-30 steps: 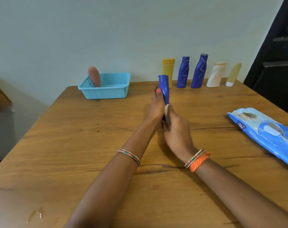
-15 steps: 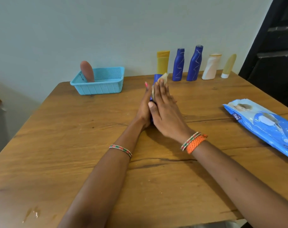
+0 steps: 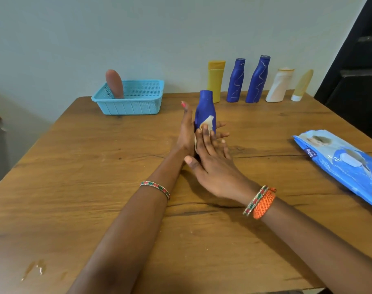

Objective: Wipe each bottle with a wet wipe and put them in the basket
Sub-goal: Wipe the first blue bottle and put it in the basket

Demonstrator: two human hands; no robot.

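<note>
The short blue plastic bottle [image 3: 204,110] stood upright near the middle of the wooden worktop [image 3: 79,187], its long axis vertical and its neck free above both hands. The left hand [image 3: 187,132] lay flat against its nine o'clock side, fingers straight and pressed together. The right hand [image 3: 212,160] reached in from five o'clock, fingers spread, pressing a pale folded wet wipe [image 3: 206,124] onto the bottle's near face. The light-blue perforated plastic basket [image 3: 127,107], already holding a brown rounded bottle [image 3: 115,83], sat at ten o'clock from the bottle, nearer the left hand, with open worktop between. Five other bottles stood along the twelve-to-two o'clock edge, clear of that path.
</note>
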